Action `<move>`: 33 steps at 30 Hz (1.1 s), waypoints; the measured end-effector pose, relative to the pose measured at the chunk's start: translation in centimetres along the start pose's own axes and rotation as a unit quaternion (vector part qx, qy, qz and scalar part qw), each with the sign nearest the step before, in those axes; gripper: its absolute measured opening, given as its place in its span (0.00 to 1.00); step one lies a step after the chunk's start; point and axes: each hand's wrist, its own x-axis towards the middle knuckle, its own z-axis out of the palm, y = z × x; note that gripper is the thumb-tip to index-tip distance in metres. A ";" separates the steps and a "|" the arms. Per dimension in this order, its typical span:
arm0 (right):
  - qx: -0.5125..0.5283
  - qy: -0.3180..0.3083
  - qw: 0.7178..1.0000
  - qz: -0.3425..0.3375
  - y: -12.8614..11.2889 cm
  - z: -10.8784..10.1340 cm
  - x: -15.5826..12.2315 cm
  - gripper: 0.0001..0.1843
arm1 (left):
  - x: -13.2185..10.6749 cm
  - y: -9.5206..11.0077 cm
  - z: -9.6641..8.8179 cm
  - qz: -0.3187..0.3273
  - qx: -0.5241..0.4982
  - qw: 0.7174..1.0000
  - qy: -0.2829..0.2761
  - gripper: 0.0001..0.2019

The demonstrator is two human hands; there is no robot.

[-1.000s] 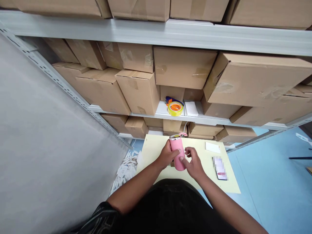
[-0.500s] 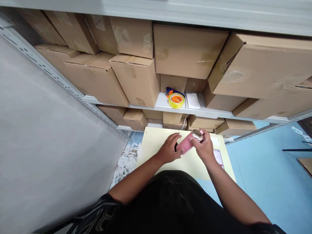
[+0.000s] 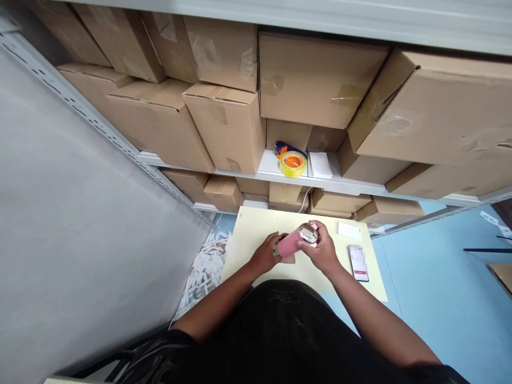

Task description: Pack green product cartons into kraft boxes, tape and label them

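Observation:
A pink tumbler (image 3: 289, 245) with a shiny silver lid (image 3: 308, 233) is held tilted above the cream table, its lid end toward the right. My right hand (image 3: 322, 250) is closed round the lid end, thumb in front and fingers behind. At the lower end, my left hand (image 3: 265, 257) is closed against the tumbler. A small green patch shows beside the left fingers; what it belongs to I cannot make out. Below the tumbler a brown patch (image 3: 288, 260) is partly covered, its kind unclear.
On the cream table (image 3: 252, 224) lie a phone (image 3: 358, 264) and a white box-like item (image 3: 349, 230). Shelves ahead hold cardboard boxes (image 3: 224, 128), a yellow tape roll (image 3: 293, 164) and a white stack (image 3: 320, 165). White scraps (image 3: 208, 261) cover the floor at left.
The tumbler has moved left and turned, so its lid top faces me more. Both hands moved left with it. The left fingers, spread before, are now closer round its lower end.

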 end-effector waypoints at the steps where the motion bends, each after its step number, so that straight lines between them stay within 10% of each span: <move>1: -0.021 -0.011 1.000 -0.003 0.3 0.4 -0.1 0.40 | 0.0 -0.1 0.1 0.001 0.000 1.000 0.004 0.38; 12: -0.163 0.002 0.985 -0.055 2.6 1.0 -0.4 0.39 | -0.6 -1.2 0.7 -0.018 -0.015 0.999 0.036 0.39; 25: -0.348 -0.190 0.910 -0.122 10.0 2.4 -0.1 0.43 | -0.4 -2.1 1.6 0.007 0.026 0.999 0.027 0.38; 33: -0.198 -0.103 0.973 -0.053 11.2 1.9 -1.7 0.34 | -1.0 -1.1 0.8 0.081 0.044 0.996 0.023 0.40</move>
